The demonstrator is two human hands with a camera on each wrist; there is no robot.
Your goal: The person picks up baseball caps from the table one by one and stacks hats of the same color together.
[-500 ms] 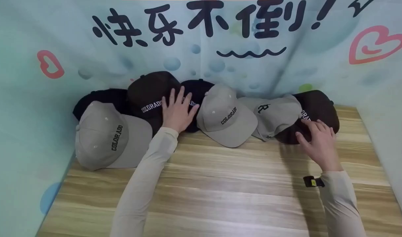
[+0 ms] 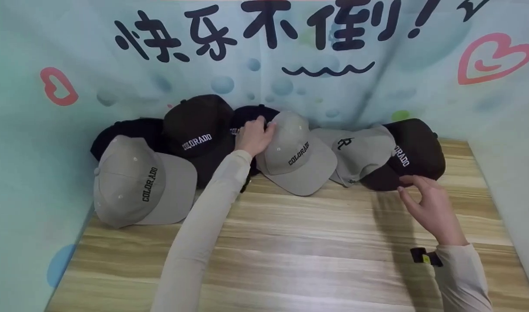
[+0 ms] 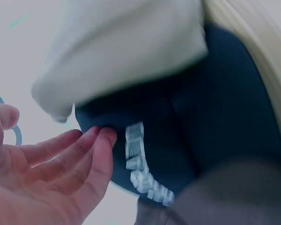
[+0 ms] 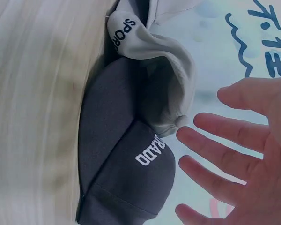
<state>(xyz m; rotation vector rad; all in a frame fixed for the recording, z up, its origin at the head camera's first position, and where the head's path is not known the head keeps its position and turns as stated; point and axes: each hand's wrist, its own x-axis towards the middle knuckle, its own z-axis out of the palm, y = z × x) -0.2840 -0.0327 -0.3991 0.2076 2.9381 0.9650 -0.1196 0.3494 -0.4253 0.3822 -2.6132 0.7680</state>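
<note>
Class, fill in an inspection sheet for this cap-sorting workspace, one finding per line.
Surface: wooden table, bare in front.
Job's things: navy cap under the left hand; dark brown cap by the right hand.
Clutter: beige Colorado caps, brown cap, black cap, grey cap, overlapping in a row.
Grippers: left fingers touch the navy cap; right hand open, just off the brim.
Cables: nothing seen.
Surroundings: printed backdrop on three sides.

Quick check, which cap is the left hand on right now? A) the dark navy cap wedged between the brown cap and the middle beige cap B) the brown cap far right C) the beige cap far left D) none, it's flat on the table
A: the left hand has its fingertips on the dark navy cap, between the brown cap and the middle beige cap.
</note>
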